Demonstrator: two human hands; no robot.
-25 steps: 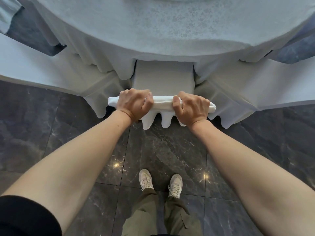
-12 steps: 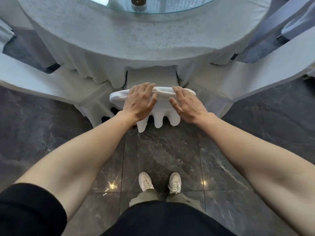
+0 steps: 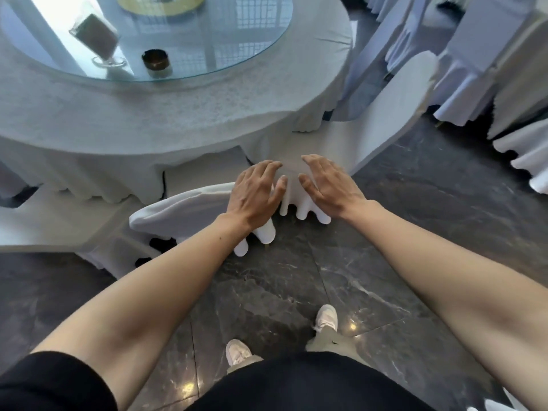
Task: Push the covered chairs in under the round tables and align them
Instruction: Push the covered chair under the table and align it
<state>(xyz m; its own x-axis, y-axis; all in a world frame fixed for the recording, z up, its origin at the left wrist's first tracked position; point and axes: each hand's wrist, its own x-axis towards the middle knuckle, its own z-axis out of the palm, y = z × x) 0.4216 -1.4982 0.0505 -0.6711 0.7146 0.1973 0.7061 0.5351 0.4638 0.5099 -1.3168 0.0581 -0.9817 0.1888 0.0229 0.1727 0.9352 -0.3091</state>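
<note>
A white-covered chair stands tucked against the round table, its seat partly under the white tablecloth. My left hand hovers open over the right end of that chair's back top, fingers spread. My right hand is open too, held over the gap between this chair and the neighbouring covered chair to the right, which slants toward the table. Another covered chair sits at the left.
A glass turntable on the table carries a dark ashtray and a card holder. More covered chairs crowd the upper right. Dark marble floor lies under my feet.
Both hands have let go of the chair's back top and opened. My view has swung to the right, so the chair now lies left of my hands.
</note>
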